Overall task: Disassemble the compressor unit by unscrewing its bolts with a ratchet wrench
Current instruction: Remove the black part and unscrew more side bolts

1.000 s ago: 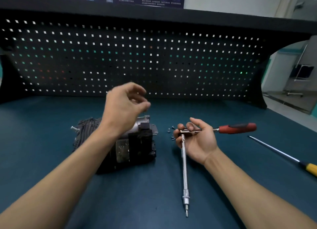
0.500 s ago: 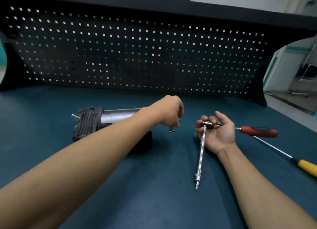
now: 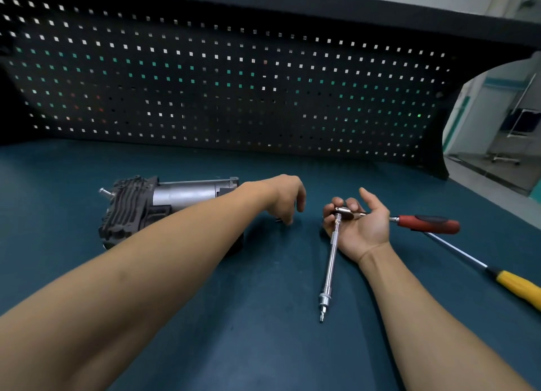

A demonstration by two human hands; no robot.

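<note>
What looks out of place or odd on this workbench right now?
Nothing is spilled or visibly damaged. The ratchet wrench sits in the upturned right hand, and its long extension points toward the person, not at the compressor. The left hand hangs over the bench, holding nothing I can see.

From where I stand I count one compressor unit [image 3: 164, 206], one ratchet wrench [image 3: 424, 223] with one long extension bar [image 3: 329, 270], and one yellow-handled screwdriver [image 3: 515, 283]. There are two bare hands, a left hand [image 3: 285, 196] and a right hand [image 3: 361, 225]. There is one workbench [image 3: 263, 332] and one pegboard [image 3: 234, 83]. One small metal piece [image 3: 278, 220] shows under the left fingers; I cannot count the loose bolts.
</note>
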